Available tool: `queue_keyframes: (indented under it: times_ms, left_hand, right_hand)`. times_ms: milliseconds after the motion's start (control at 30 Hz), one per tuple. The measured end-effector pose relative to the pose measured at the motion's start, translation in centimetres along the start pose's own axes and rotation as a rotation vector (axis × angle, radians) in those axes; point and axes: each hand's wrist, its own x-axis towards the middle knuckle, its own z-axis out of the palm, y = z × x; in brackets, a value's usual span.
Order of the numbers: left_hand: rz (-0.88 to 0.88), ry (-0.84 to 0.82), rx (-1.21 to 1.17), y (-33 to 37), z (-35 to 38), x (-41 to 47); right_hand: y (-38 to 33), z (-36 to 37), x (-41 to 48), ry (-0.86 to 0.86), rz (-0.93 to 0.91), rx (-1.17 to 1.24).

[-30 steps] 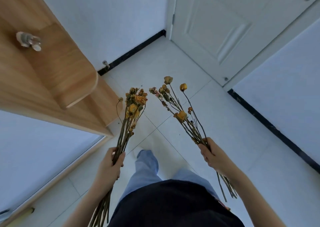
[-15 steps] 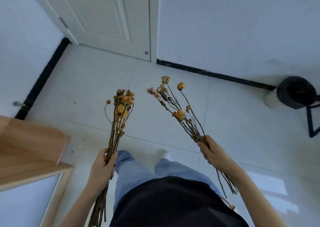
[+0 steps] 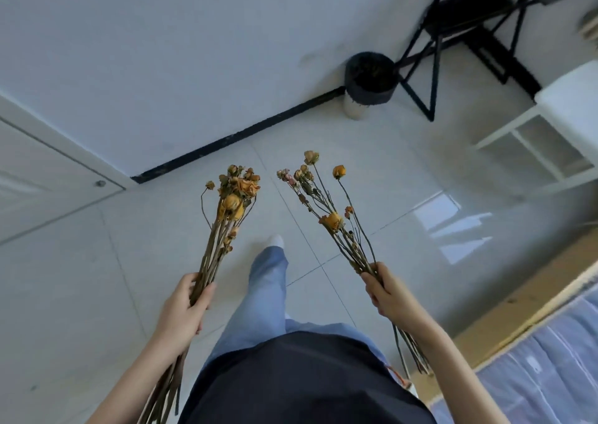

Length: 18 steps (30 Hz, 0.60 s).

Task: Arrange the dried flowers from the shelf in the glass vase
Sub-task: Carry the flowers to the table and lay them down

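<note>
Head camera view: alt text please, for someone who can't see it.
A person's left hand grips a tight bunch of dried flowers and the right hand a looser bunch, blooms pointing away, above a white tiled floor. A dark bin stands by the wall.

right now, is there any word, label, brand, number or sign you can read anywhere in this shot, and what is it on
None: no text can be read in the head view.
The left bunch of dried flowers in the left hand and the right bunch of dried flowers in the right hand carry no tag.
The dark bin, white door and tiled floor show no print.
</note>
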Motion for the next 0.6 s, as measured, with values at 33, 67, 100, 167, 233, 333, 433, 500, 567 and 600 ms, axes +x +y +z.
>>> queue_keyframes:
  times_ms: [33,67,100,167,233,333,433,500,567,600]
  left_hand:
    - [0.015,-0.034,0.010,1.2,0.2,1.7]
    - [0.031,-0.070,0.023,2.4,0.4,3.4]
    - [0.046,-0.104,0.035,3.6,0.7,5.2]
    - [0.079,-0.176,0.057,6.2,1.3,8.7]
    - [0.104,-0.249,0.082,9.0,1.9,12.4]
    - [0.140,-0.335,0.116,13.6,3.0,17.4]
    - [0.193,-0.413,0.152,18.3,4.4,21.6]
    - [0.212,-0.456,0.172,21.2,5.4,23.8]
    - [0.230,-0.495,0.196,23.6,6.6,25.7]
    - [0.237,-0.518,0.207,24.7,7.3,26.6]
  right_hand:
    - [-0.1,-0.4,0.4,0.023,0.019,0.027]
    - [-0.2,-0.9,0.8,0.052,0.037,0.054]
    - [-0.5,-1.4,1.3,0.084,0.054,0.082]
    - [-1.2,-2.5,2.5,0.149,0.081,0.137]
    - [-2.2,-3.5,3.9,0.211,0.112,0.170]
    - [-3.3,-5.1,5.7,0.298,0.142,0.225]
    - [-3.8,-7.0,7.0,0.392,0.178,0.278]
    - [-4.0,-8.2,7.5,0.449,0.208,0.313]
    - [-4.0,-9.6,8.0,0.490,0.222,0.340]
    - [-4.0,-10.5,8.4,0.510,0.229,0.354]
